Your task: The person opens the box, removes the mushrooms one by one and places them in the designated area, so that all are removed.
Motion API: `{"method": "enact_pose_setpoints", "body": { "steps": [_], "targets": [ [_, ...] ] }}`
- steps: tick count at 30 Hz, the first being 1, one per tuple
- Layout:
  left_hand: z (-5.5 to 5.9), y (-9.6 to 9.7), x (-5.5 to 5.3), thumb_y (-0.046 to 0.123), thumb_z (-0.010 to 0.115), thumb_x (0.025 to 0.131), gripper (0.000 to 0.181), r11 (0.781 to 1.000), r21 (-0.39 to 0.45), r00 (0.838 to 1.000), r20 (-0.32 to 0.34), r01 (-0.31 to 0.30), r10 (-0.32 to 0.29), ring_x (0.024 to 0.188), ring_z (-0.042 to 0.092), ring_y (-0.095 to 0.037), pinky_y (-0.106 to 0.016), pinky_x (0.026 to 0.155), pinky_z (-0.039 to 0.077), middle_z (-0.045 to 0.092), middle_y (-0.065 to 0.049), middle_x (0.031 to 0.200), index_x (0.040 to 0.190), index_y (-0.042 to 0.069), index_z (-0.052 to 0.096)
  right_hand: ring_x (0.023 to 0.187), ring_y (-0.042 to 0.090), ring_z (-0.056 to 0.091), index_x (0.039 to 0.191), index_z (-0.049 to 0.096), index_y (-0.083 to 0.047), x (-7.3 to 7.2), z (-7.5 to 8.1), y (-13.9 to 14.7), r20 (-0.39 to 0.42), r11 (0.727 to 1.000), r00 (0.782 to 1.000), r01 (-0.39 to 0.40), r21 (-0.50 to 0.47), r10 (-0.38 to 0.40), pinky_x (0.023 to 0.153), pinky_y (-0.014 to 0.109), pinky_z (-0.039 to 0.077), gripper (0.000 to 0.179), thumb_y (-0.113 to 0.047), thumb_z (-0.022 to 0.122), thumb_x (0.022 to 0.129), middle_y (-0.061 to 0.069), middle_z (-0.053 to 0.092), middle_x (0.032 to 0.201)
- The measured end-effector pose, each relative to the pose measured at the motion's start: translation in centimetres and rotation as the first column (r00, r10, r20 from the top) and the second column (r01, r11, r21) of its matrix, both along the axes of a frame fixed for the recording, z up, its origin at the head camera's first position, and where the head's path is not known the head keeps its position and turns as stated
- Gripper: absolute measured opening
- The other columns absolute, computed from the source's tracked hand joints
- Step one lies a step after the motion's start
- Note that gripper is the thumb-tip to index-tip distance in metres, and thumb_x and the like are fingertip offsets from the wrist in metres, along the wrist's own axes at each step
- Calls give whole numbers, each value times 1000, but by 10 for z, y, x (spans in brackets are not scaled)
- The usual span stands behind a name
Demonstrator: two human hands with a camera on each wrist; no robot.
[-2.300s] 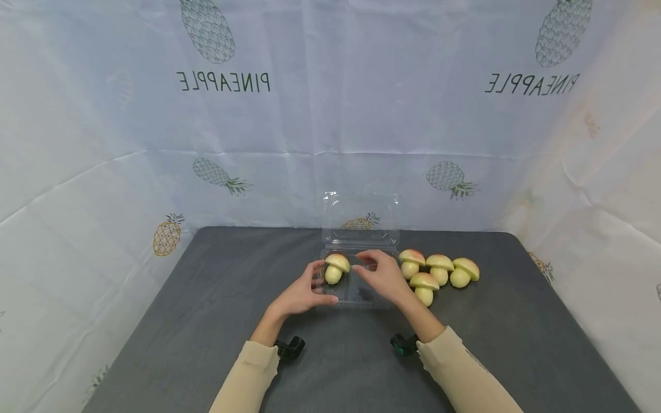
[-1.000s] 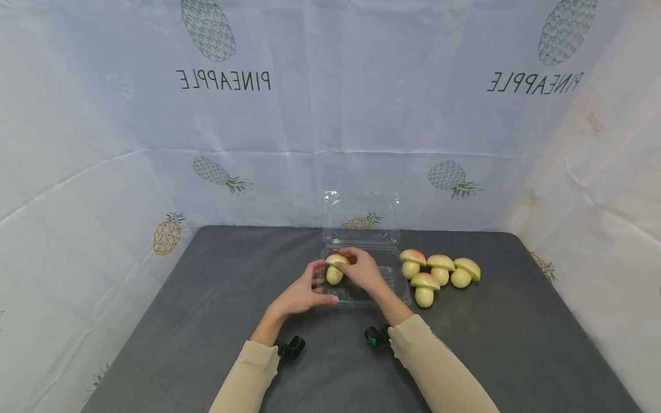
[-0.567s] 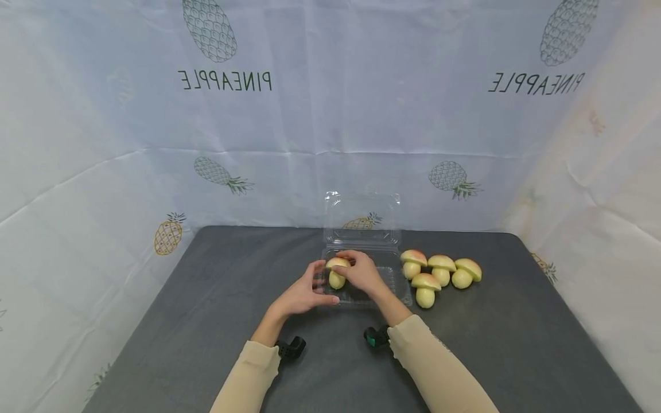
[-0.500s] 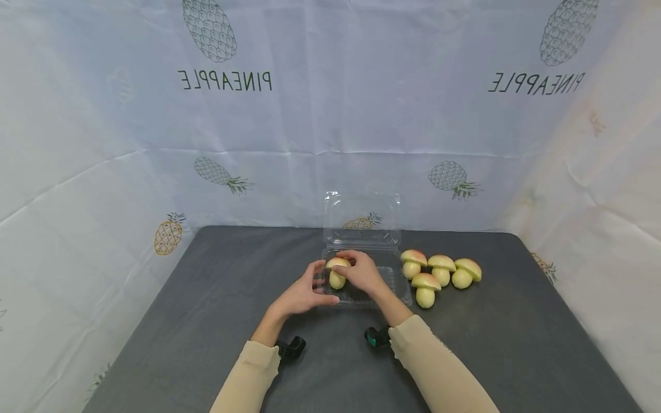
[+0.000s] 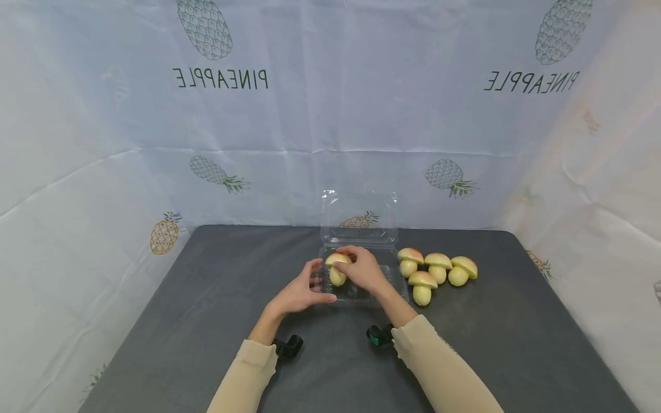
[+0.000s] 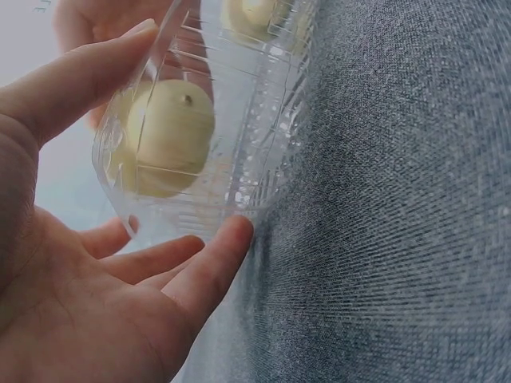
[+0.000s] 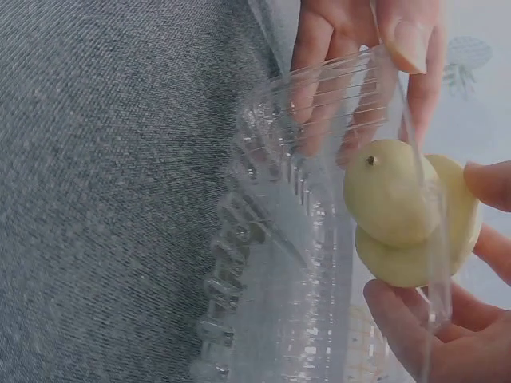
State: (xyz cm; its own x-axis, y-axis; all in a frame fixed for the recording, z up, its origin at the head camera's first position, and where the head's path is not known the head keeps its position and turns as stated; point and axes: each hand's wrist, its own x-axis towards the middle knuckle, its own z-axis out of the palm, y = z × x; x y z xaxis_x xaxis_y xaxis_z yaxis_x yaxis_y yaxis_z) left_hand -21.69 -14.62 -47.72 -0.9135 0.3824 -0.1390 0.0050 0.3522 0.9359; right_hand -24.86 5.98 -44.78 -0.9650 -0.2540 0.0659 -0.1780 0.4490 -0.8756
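A clear plastic clamshell box [image 5: 403, 289] stands on the table with its lid [image 5: 377, 209] raised behind it. In its left part sits a mushroom [image 5: 338, 277] with a pale yellow stem and a reddish-yellow cap. My right hand [image 5: 364, 269] reaches across the box and pinches that mushroom by its cap. My left hand [image 5: 299, 291] holds the box's left end, thumb at the front edge and fingers spread along the side wall. In the right wrist view, the mushroom [image 7: 391, 191] shows stem end toward the camera, partly behind the plastic wall.
Several more mushrooms [image 5: 422, 287] lie grouped on the dark table [image 5: 232, 258] just right of the box. A white cloth printed with pineapples [image 5: 341, 115] hangs behind and at both sides.
My right hand has moved left from over the box's middle and taken hold of the mushroom's cap. The mushroom has shifted slightly right. The left hand keeps its place on the box.
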Motion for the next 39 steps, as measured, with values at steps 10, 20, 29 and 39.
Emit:
{"method": "enact_pose_setpoints", "body": {
  "steps": [10, 20, 29, 39],
  "targets": [
    [0, 0, 0, 21, 80, 90, 98, 1000, 13, 1000, -1, -2, 2, 141, 39, -44, -56, 109, 43, 20, -22, 164, 162, 11, 14, 113, 30, 62, 135, 66, -8, 10, 10, 7, 5, 1000, 1000, -8, 22, 8, 80, 40, 58, 43, -25, 73, 96, 12, 61, 128],
    [-3, 1, -1, 22, 82, 89, 100, 1000, 2, 1000, -11, -8, 8, 141, 40, -44, -57, 108, 45, 22, -22, 163, 162, 11, 15, 121, 31, 58, 137, 64, -11, 21, 17, 25, 5, 998, 999, -39, 49, 39, 83, 42, 57, 43, -27, 71, 97, 9, 59, 136],
    [-1, 2, 0, 22, 83, 87, 101, 1000, -3, 1000, -11, -29, 29, 142, 40, -44, -56, 109, 44, 22, -22, 163, 162, 10, 17, 121, 32, 58, 140, 62, -10, 30, 23, 42, -31, 995, 998, -59, 81, 62, 85, 45, 56, 47, -30, 70, 98, 9, 60, 136],
    [4, 1, 2, 20, 82, 88, 101, 1000, -3, 1000, 2, -16, 16, 142, 38, -45, -56, 108, 45, 20, -23, 163, 162, 9, 15, 119, 34, 60, 138, 63, -9, 34, 22, 56, -90, 996, 993, -67, 65, 73, 92, 49, 55, 45, -28, 72, 98, 13, 59, 136]
  ]
}}
